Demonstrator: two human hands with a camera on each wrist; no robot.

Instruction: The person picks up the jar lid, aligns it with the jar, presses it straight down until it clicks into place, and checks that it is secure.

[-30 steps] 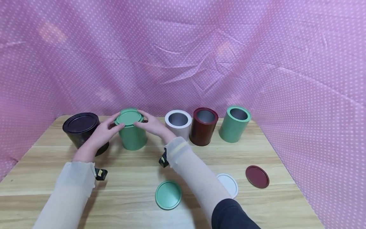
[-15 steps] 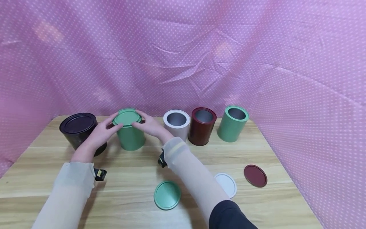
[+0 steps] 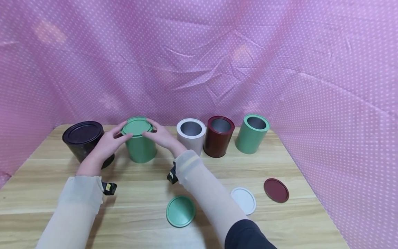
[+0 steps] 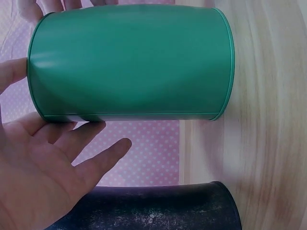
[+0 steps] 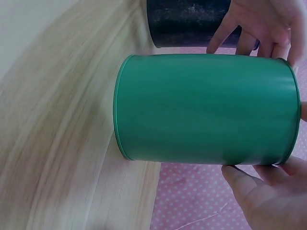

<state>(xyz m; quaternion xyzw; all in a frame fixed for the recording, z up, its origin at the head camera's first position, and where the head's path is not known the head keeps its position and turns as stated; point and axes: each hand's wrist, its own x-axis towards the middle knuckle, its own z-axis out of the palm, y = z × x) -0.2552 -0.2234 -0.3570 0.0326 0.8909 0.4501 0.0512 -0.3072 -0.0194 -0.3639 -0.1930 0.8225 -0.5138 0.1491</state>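
A green can (image 3: 141, 148) with a green lid (image 3: 136, 127) on top stands upright at the left back of the table. My left hand (image 3: 109, 143) grips the lid's rim from the left, thumb in front and index finger behind. Opposite it, my right hand (image 3: 163, 136) holds the rim from the right in the same way. In the left wrist view, other fingers (image 4: 79, 139) touch the can's side near its top. The right wrist view has the right fingers (image 5: 240, 179) against the can's other side. Whether the lid is fully seated cannot be told.
A black lidded can (image 3: 82, 138) stands beside the left hand. To the right are open white (image 3: 191, 138), dark red (image 3: 217, 141) and green (image 3: 251, 140) cans. A green lid (image 3: 181, 211), a white lid (image 3: 244, 200) and a dark red lid (image 3: 276, 190) lie nearer.
Both hands keep their hold around the top of the green can, with hardly any movement. The whole head view has shifted slightly, so everything sits a little further left.
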